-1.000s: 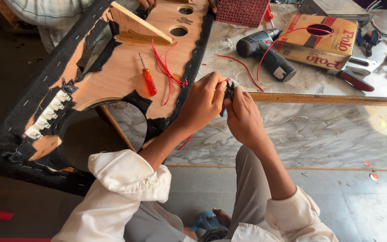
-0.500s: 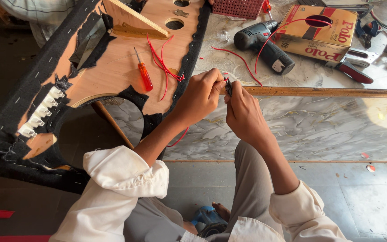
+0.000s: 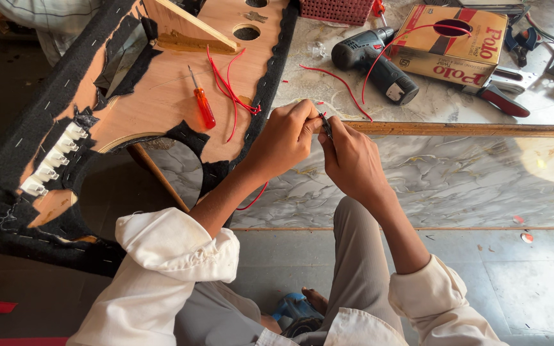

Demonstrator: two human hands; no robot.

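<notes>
A small dark tool (image 3: 326,125) sits pinched between both hands at the stone step's wooden edge (image 3: 469,129), the left hand (image 3: 283,138) and right hand (image 3: 347,157) both closed on it, fingertips together for fine control. Close by, red wires (image 3: 229,83) and an orange screwdriver (image 3: 202,106) lie on the plywood panel (image 3: 168,83), with a cordless drill (image 3: 373,61) and a cardboard box (image 3: 450,48) behind.

A white long-sleeved shirt is worn. The left sleeve (image 3: 174,247) is rolled up into a thick, rumpled cuff above the elbow, at about 7 o'clock in the view; the right sleeve (image 3: 434,295) is pushed up to a looser cuff at about 5 o'clock. Both forearms are left bare. The left hand (image 3: 283,138) and right hand (image 3: 351,160) are ungloved, and no rings or watch are seen. Grey-brown trousers (image 3: 360,269) are worn, and a bare foot (image 3: 318,300) is visible at 6 o'clock.
</notes>
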